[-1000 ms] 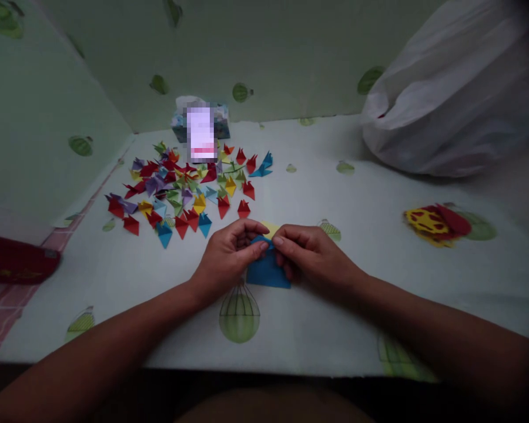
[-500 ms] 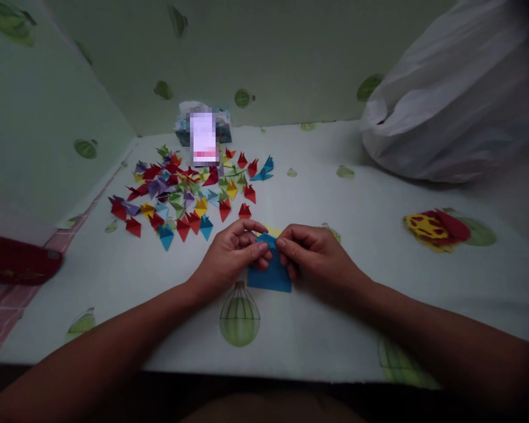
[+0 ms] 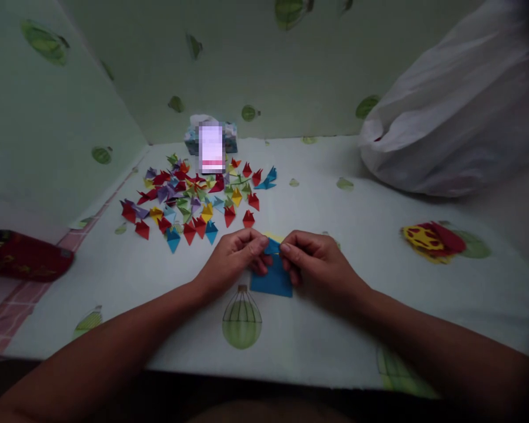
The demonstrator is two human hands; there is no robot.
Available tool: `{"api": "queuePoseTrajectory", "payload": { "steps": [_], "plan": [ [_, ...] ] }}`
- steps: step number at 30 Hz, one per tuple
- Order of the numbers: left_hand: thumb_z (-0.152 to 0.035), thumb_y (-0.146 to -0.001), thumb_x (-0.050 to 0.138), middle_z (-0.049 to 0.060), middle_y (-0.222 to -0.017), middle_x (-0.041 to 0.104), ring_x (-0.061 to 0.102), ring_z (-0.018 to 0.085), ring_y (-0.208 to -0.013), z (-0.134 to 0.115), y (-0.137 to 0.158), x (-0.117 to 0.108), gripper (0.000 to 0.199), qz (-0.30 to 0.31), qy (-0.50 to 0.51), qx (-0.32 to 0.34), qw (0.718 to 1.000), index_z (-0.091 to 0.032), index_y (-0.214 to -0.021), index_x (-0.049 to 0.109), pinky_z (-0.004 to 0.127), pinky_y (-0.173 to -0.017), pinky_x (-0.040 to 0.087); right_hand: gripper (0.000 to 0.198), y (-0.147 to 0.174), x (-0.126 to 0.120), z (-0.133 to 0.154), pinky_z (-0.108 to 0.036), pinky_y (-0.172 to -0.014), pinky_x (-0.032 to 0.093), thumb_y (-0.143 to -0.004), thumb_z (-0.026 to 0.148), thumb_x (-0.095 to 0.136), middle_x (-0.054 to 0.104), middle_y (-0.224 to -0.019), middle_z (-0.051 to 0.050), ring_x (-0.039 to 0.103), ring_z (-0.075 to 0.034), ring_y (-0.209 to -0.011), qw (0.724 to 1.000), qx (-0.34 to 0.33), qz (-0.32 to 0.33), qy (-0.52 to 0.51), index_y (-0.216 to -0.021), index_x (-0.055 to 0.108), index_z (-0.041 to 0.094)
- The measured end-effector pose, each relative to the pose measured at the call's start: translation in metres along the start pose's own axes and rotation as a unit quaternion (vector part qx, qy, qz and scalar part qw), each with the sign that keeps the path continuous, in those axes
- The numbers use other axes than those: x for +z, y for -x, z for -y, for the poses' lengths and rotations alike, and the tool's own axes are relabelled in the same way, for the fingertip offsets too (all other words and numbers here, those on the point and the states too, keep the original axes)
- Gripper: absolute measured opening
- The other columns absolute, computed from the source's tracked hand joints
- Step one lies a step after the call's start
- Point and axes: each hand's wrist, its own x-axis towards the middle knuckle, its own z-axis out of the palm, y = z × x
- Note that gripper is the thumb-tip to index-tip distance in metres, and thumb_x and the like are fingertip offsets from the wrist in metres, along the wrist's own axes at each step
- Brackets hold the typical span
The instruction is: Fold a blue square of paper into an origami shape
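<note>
Between both hands is a small folded piece of blue paper (image 3: pixel 272 245). My left hand (image 3: pixel 242 251) pinches its left side between thumb and fingers. My right hand (image 3: pixel 311 255) grips the right side the same way. Right below them a flat blue paper sheet (image 3: pixel 271 284) lies on the table, partly covered by my fingers. A bit of yellow paper (image 3: pixel 274 237) shows just behind the folded piece. Beyond my left hand spreads a heap of folded paper cranes (image 3: pixel 198 226) in red, yellow, blue, green and purple.
A tissue box (image 3: pixel 231 141) stands at the back with a blurred lit phone (image 3: pixel 211 147) before it. At right are a large white plastic bag (image 3: pixel 432 129) and yellow and red cut-out pieces (image 3: pixel 434 239). A red can (image 3: pixel 26 257) lies at the left edge.
The camera view has shifted slightly, so everything appears a little lower and further right. My left thumb has moved up to the top of the folded blue paper. Both hands still hold it.
</note>
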Motion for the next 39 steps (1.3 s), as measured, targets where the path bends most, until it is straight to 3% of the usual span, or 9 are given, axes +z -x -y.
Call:
{"api": "queuePoseTrajectory", "payload": {
  "steps": [6,13,19,27,39],
  "plan": [
    [-0.040,-0.085,0.070,0.000,-0.064,0.066,0.058,0.008,-0.050,-0.005,0.004,0.003,0.029,-0.009,-0.041,0.005,0.999,-0.015,-0.076,0.060,0.021,-0.052,0.048,0.031,0.003,0.003,0.004,-0.023,-0.047,0.039,-0.093,0.036,0.058,0.055,-0.052,0.004,0.049,-0.009,-0.045,0.999,-0.007,0.025,0.031,-0.067,0.054,0.019],
    [-0.036,-0.082,0.073,0.000,-0.066,0.066,0.060,0.009,-0.053,-0.002,0.003,0.002,0.025,0.000,-0.047,0.015,0.999,-0.015,-0.078,0.061,0.022,-0.056,0.049,0.031,-0.002,-0.003,0.004,-0.024,-0.050,0.038,-0.094,0.032,0.055,0.054,-0.053,0.004,0.048,-0.009,-0.048,0.992,-0.054,0.053,0.106,-0.067,0.052,0.020],
    [-0.031,-0.080,0.074,0.000,-0.069,0.068,0.062,0.009,-0.055,-0.003,0.001,0.002,0.022,-0.005,-0.025,-0.001,1.000,-0.014,-0.085,0.061,0.022,-0.058,0.050,0.014,-0.004,-0.001,-0.003,-0.025,-0.051,0.045,-0.091,0.032,0.060,0.056,-0.060,0.004,0.054,-0.011,-0.050,0.998,-0.035,0.031,0.033,-0.088,0.056,0.019],
    [-0.032,-0.084,0.073,-0.001,-0.070,0.068,0.068,0.013,-0.062,0.000,0.000,0.000,0.025,0.003,0.028,0.011,1.000,-0.017,-0.096,0.057,0.024,-0.064,0.053,0.019,-0.007,-0.002,-0.005,-0.027,-0.054,0.051,-0.086,0.031,0.068,0.062,-0.070,0.002,0.060,-0.012,-0.057,0.997,-0.042,0.048,-0.032,-0.097,0.057,0.020],
    [-0.029,-0.082,0.074,0.002,-0.076,0.071,0.071,0.013,-0.068,0.002,-0.001,-0.002,0.022,0.027,0.051,-0.035,0.998,-0.016,-0.092,0.060,0.025,-0.068,0.055,0.009,-0.007,-0.005,-0.007,-0.027,-0.056,0.047,-0.090,0.027,0.063,0.063,-0.064,0.002,0.059,-0.012,-0.056,0.997,-0.056,0.021,0.040,-0.089,0.058,0.020]
  ]
}}
